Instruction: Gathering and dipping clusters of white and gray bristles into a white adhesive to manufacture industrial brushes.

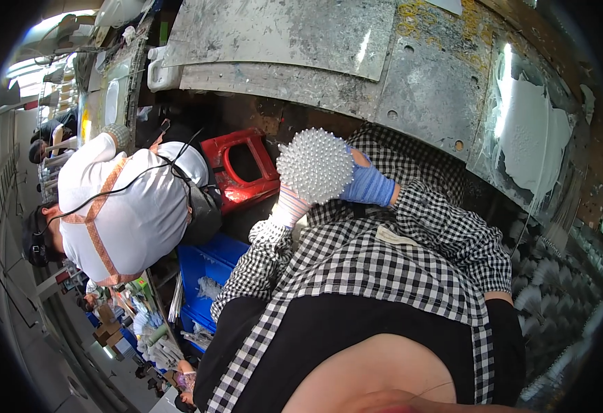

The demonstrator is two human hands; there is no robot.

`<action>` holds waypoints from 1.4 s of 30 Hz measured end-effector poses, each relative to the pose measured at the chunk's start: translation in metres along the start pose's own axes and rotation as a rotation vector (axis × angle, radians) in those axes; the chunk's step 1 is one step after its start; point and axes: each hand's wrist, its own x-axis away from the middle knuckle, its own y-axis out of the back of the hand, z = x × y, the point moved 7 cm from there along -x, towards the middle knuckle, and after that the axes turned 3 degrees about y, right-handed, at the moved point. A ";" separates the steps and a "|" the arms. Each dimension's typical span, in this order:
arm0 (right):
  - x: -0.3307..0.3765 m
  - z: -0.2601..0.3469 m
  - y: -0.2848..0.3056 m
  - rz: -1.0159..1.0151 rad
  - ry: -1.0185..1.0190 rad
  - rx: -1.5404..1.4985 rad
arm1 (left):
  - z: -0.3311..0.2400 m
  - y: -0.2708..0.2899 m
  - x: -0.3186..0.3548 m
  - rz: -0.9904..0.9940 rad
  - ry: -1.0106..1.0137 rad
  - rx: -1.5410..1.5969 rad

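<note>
A round white ball point(314, 165), densely covered with small bead-like studs, is held in front of my checked apron. My left hand point(291, 208), in a pale striped glove, grips it from its lower left side; most of those fingers are hidden behind the ball. On the other side my right hand point(372, 182), in a blue striped glove with bare skin showing near the thumb, presses against the ball's right edge. Its fingertips are also out of sight behind the ball. Checked sleeves cover both forearms.
A paint-spotted metal-topped table point(288, 38) runs across the far side, with white paste point(532, 131) spread at its right. To my left are a red plastic stool point(268, 187), a blue bin point(208, 258) and a co-worker in white point(119, 213). White feather-like pieces point(556, 282) lie right.
</note>
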 end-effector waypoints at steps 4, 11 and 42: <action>-0.011 0.023 0.015 -0.063 0.184 0.275 | 0.008 0.013 -0.014 0.153 0.097 0.238; -0.047 0.103 0.116 -0.075 0.458 0.113 | 0.040 0.081 -0.093 0.157 0.696 1.323; 0.112 0.061 0.251 -0.420 -0.593 0.490 | -0.068 0.020 -0.314 0.460 -0.264 1.687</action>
